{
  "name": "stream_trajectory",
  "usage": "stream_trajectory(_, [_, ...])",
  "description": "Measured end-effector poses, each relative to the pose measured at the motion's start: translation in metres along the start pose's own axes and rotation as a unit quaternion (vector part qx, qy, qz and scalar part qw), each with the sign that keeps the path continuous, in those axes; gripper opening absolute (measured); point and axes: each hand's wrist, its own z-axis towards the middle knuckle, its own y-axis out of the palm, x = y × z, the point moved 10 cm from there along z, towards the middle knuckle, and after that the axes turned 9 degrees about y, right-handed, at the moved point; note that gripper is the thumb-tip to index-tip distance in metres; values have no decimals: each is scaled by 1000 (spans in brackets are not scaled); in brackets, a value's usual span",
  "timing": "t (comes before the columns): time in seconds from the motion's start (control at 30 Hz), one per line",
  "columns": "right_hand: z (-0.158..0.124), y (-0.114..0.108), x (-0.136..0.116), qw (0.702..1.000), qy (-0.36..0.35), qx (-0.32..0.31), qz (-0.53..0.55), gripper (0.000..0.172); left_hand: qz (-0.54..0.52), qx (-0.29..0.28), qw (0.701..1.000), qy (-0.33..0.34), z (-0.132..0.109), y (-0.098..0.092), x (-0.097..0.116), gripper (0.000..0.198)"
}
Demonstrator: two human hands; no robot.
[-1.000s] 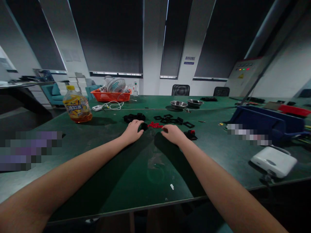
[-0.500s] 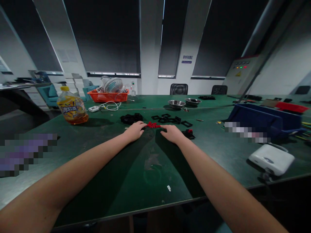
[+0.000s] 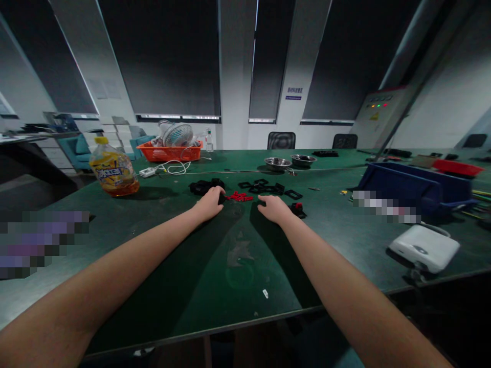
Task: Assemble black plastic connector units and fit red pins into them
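Looking past a white scrap (image 3: 265, 294) on the green surface (image 3: 199, 291), we have our left hand (image 3: 208, 205) at eleven o'clock, seemingly pinching a small black piece (image 3: 221, 198); our right hand (image 3: 274, 209), at one, is loosely curled, and we cannot tell whether it holds anything. Red pieces (image 3: 240, 197) lie between them at twelve, probably so both hands reach easily. Black frames (image 3: 266, 187) sit beyond, perhaps spread for easy picking. Farther stand metal bowls (image 3: 277, 166) at one, an orange basket (image 3: 169, 153) at eleven, then dark blinds (image 3: 164, 56).
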Motion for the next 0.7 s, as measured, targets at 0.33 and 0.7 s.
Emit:
stream_trajectory(0.33, [1, 1, -2, 1000, -11, -3, -7, 51, -20, -11, 1000, -1, -8, -3, 4, 32])
stream_trajectory(0.7, [-3, -1, -1, 1000, -14, 7, -12, 49, -36, -58, 997, 48, -36, 0, 36, 36])
